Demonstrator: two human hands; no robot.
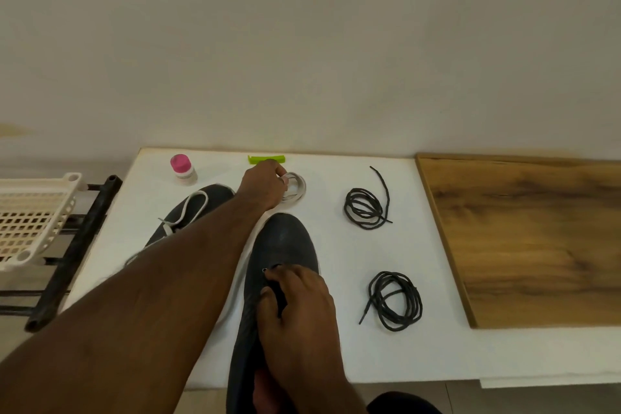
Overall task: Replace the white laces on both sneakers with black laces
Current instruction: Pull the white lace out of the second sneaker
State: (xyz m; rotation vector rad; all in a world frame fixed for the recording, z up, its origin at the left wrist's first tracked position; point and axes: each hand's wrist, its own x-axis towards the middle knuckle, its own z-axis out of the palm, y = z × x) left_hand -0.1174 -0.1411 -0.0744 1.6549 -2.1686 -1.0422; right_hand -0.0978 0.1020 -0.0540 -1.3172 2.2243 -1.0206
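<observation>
Nearest, the right hand (299,306) rests curled on the unlaced sneaker (282,245), steadying it. Two black laces (395,301) lie coiled on the worktop (336,346). Farther off, the left hand (265,186) pinches the coiled white lace (297,190), apparently setting it aside; threading comes next. The far sneaker (188,212) remains white-laced. No readable writing.

The left arm stretches far forward and across toward the right, bare from elbow to wrist, its forearm running diagonally up the view. The left hand (265,186) sits at the far end of that reach, back of the hand up, fingers curled — they pinch a coiled white lace (295,187). The right hand (299,309) is close in, palm down on the near sneaker (282,245), fingers bent and spread over its upper — thumb tucked at the opening.
</observation>
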